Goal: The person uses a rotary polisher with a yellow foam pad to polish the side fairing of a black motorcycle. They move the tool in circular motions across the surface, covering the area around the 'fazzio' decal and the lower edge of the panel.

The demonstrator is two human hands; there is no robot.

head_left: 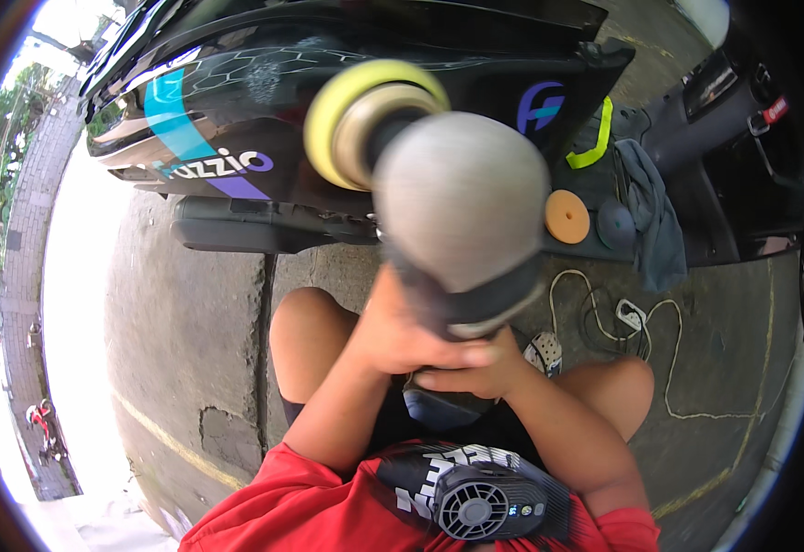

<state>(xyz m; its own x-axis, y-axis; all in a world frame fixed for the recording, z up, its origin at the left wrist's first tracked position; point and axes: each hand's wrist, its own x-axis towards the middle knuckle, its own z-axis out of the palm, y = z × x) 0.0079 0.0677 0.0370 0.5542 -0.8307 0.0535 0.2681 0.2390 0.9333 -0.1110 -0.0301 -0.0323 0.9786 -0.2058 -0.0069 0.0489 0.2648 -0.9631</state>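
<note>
fingers of left hand (400,339) and right hand (492,370) grip the polisher (464,198), probably heavy and rigid; best held clear of its likely soft yellow foam pad (330,120).

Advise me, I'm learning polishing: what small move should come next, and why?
I'd probably guide the polisher slightly left, bringing its yellow pad over the whitish smear: both hands grip the polisher, the pad is close by, and the smear shows on the black panel. Whether the pad touches the panel is unclear.

Both forearms (572,419) angle inward, the left hand (402,340) and right hand (489,373) curled close together.
</note>
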